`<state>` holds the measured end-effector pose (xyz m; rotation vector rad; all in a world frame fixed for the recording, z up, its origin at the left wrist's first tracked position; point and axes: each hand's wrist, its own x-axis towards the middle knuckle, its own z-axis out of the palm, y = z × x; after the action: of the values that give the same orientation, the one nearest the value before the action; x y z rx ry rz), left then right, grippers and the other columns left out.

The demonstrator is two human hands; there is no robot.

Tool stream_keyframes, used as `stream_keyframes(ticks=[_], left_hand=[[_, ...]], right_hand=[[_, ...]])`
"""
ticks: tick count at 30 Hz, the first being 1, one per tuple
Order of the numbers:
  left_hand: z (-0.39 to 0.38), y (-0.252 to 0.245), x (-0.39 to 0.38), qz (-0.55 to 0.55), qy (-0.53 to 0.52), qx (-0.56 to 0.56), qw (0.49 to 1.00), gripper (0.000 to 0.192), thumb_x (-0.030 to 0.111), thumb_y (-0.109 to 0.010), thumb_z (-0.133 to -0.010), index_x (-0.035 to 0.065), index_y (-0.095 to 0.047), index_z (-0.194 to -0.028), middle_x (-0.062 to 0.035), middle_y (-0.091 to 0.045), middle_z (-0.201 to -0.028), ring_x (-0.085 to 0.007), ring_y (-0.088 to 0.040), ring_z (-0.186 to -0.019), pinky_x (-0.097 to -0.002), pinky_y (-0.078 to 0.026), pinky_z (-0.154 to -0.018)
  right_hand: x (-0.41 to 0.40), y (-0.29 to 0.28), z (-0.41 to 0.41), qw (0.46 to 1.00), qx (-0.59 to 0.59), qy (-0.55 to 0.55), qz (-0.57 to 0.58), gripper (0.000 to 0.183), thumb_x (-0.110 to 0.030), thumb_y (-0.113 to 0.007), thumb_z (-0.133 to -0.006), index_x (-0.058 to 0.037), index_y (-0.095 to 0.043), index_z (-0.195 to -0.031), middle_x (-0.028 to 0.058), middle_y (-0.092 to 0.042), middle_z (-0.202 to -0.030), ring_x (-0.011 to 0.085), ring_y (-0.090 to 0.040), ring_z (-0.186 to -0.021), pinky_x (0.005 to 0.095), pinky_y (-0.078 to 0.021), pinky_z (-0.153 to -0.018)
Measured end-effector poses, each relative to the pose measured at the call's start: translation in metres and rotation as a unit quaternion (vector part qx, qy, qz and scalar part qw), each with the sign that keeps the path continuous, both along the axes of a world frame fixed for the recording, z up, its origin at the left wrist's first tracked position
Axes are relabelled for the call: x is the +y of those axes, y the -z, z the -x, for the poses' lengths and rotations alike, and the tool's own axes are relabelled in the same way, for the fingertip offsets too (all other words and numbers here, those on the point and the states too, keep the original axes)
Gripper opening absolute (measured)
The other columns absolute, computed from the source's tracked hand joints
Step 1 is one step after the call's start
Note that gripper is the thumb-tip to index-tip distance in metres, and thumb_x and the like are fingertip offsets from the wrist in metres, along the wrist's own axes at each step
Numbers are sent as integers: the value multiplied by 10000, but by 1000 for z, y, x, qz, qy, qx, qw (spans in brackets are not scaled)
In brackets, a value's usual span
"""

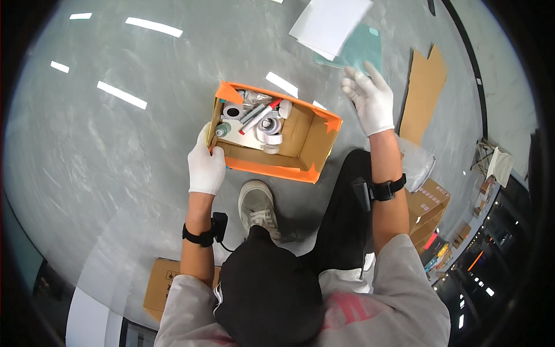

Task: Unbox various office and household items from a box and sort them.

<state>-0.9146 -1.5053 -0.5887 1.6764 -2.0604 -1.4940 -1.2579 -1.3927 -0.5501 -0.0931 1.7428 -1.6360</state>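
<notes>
My left hand (207, 162), in a white knit glove, grips the left end of an open cardboard box (269, 170) edged with orange tape. Inside, mostly towards the left, lie a red-capped marker (256, 120), a grey marker (252, 113), several tape rolls (269, 125), a small bottle (223, 129) and clear plastic packaging (256, 99). My right hand (368, 97), also gloved in white, is raised to the right of the box with its fingers apart and nothing in them. Just beyond its fingertips are a translucent green folder (362, 47) and white paper sheets (331, 24).
A torn cardboard piece (422, 93) lies at the right. Behind my right forearm are a clear plastic bag (418, 165) and an open carton (429, 201). A folding stool (498, 165) stands farther right. Another carton (158, 282) is at the lower left. My shoe (258, 208) is below the box.
</notes>
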Motion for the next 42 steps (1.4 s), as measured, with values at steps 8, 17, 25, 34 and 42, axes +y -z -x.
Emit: stream_keyframes(ticks=[8,17,25,34,42], left_hand=[[2,-3,0,-16,-21,18,999,579,-26,-458,-889,65,-517,-1458,-274,-680,-1232,-427,-665,-1135,-430,-520,-973],[6,-3,1,-20,-29,-17,999,558,-16,-461,-883,38,-552,-1431,-229,-707,-1205,-333,-693,-1094,-366,-510,-980],[-1,12,7,50,-11,9,999,554,11,-496,-886,72,-540,-1435,-272,-708,-1108,-435,-693,-968,-449,-543,-864],[6,2,6,28,-35,-1,999,542,5,-484,-888,76,-551,-1422,-278,-704,-1085,-450,-688,-976,-459,-542,-866],[-2,13,6,1,-50,63,997,586,-49,-449,-862,14,-540,-1438,-234,-717,-1195,-295,-729,-1063,-345,-532,-938]], right_hand=[[15,-3,-93,872,452,-155,-107,87,-98,-757,-856,-74,-737,-937,57,-743,-906,206,-712,-781,330,-568,-692],[-30,60,-154,706,377,-449,-397,548,-425,-776,-793,-28,-629,-1140,218,-592,-1209,370,-693,-985,456,-598,-801],[-15,71,-158,714,421,-425,-363,419,-352,-700,-848,-156,-637,-1212,154,-719,-894,379,-721,-769,489,-580,-664],[10,-4,-127,955,90,-270,-80,500,-7,-816,-792,-23,-658,-1266,108,-712,-1198,171,-698,-1036,309,-561,-918],[28,-45,-85,976,-33,-210,41,490,30,-850,-780,-16,-639,-1220,100,-706,-1198,169,-667,-1104,334,-538,-987]])
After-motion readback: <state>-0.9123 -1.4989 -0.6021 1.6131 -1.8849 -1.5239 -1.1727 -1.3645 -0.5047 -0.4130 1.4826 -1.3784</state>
